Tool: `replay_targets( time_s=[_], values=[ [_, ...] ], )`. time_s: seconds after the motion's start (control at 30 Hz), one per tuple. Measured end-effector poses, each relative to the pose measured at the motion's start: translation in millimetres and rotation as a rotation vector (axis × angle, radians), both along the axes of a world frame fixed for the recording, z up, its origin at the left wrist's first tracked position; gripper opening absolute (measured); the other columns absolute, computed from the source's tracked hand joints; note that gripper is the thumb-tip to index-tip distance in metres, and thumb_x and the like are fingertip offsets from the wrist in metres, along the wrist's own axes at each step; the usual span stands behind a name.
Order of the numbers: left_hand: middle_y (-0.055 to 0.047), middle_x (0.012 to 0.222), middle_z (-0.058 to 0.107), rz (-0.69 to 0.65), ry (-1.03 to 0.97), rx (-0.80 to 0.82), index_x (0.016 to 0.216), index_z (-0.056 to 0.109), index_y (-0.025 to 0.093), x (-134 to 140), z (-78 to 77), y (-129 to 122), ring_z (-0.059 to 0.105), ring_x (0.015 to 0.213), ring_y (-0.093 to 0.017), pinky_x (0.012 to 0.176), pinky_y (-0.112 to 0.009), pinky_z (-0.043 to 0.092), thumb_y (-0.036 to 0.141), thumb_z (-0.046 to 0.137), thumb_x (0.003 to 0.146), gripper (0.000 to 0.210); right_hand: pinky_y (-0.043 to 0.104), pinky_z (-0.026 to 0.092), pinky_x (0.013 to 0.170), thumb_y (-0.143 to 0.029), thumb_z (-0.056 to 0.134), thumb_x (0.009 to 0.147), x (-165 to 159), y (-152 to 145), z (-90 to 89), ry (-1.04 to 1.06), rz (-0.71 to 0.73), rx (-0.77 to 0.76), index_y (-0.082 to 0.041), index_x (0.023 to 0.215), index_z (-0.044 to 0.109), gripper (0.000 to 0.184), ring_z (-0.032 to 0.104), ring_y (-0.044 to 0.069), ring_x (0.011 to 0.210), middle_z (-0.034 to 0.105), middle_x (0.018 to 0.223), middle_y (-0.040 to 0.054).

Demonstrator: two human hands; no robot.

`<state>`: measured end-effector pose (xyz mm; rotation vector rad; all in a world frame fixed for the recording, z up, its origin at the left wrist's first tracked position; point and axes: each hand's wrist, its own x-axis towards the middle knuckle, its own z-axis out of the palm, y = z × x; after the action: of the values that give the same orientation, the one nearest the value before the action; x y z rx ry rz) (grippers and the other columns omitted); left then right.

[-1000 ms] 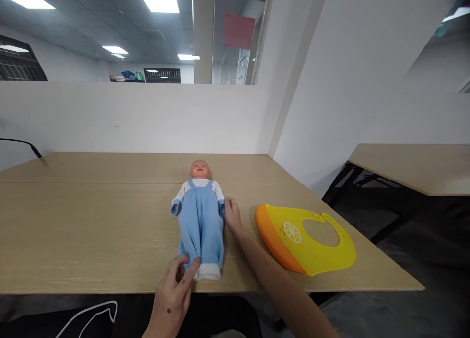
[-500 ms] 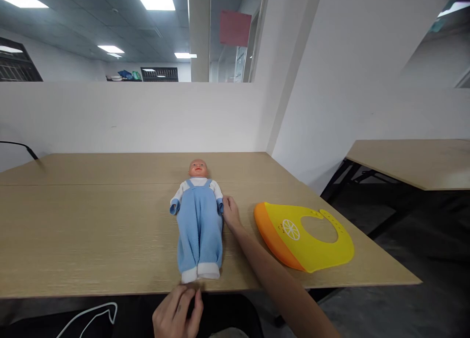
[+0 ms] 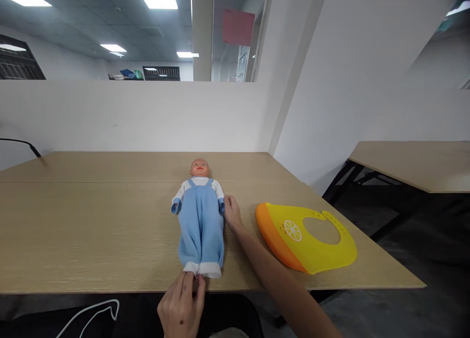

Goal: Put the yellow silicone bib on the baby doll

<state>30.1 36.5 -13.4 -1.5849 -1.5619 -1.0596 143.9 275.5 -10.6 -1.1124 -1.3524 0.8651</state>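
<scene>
A baby doll (image 3: 200, 220) in blue overalls with white sleeves lies face up on the wooden table (image 3: 91, 230), head away from me. My right hand (image 3: 231, 212) lies against the doll's side, its fingers curled at the blue sleeve cuff. At the table's near edge, my left hand (image 3: 182, 304) has its fingertips pinched together on the white leg cuffs. To the right of my right forearm, a yellow silicone bib (image 3: 312, 240) with an orange pocket lies flat.
A white partition wall stands behind the table. A black cable (image 3: 22, 145) comes in at the far left. A second wooden table (image 3: 414, 164) stands to the right across a gap of dark floor.
My left hand slid off the doll's leg, dropped below the table edge, then came back up to the white leg cuffs. My right hand and the bib stayed in place.
</scene>
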Motion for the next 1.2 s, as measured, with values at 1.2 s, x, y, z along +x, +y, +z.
replay_targets(
  time_s=[1.2],
  values=[
    [-0.008, 0.085, 0.064, -0.198, -0.016, -0.016, 0.104, 0.061, 0.018, -3, -5.3, -5, 0.062, 0.076, -0.017, 0.069, -0.031, 0.047, 0.004, 0.056, 0.080, 0.029, 0.055, 0.038, 0.102, -0.017, 0.056, 0.079, 27, -168, -2.2, -0.759, 0.249, 0.655, -0.029, 0.123, 0.057, 0.046, 0.021, 0.034, 0.137, 0.019, 0.152, 0.0054]
  ],
)
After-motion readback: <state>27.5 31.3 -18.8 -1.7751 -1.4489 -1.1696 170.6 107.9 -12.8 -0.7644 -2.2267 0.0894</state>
